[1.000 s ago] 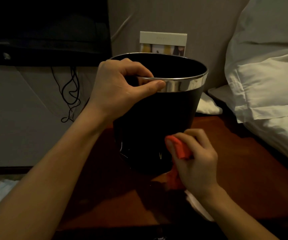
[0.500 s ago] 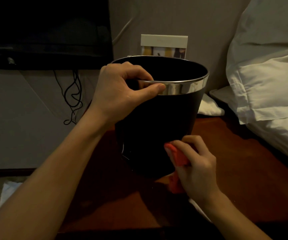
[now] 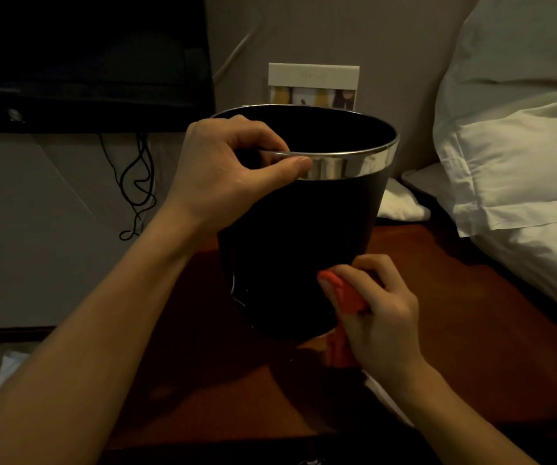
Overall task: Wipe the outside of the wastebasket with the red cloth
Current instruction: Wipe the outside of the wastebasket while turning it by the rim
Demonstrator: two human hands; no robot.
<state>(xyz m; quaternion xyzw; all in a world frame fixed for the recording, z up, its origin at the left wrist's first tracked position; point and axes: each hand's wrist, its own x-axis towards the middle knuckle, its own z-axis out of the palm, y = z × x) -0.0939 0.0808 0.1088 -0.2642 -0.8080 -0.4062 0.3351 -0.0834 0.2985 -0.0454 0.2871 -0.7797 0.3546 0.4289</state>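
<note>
A black wastebasket point(image 3: 297, 236) with a shiny silver rim band stands upright on a dark reddish wooden table point(image 3: 454, 330). My left hand point(image 3: 226, 176) grips the near left part of the rim, thumb on the outside band and fingers curled inside. Low on the basket's right side, my right hand point(image 3: 377, 317) holds a bunched red cloth point(image 3: 344, 297) against the black wall near the base. A tail of the cloth hangs down to the table beneath that hand.
White pillows point(image 3: 511, 156) crowd the right side. A small white card point(image 3: 314, 85) stands behind the basket, and a white crumpled cloth point(image 3: 401, 203) lies beside it. Black cables point(image 3: 136, 186) hang down the wall on the left under a dark screen point(image 3: 85, 58). White paper point(image 3: 384, 397) lies under my right wrist.
My right hand with the red cloth has slid slightly lower along the basket's right side. My left hand keeps its hold on the rim.
</note>
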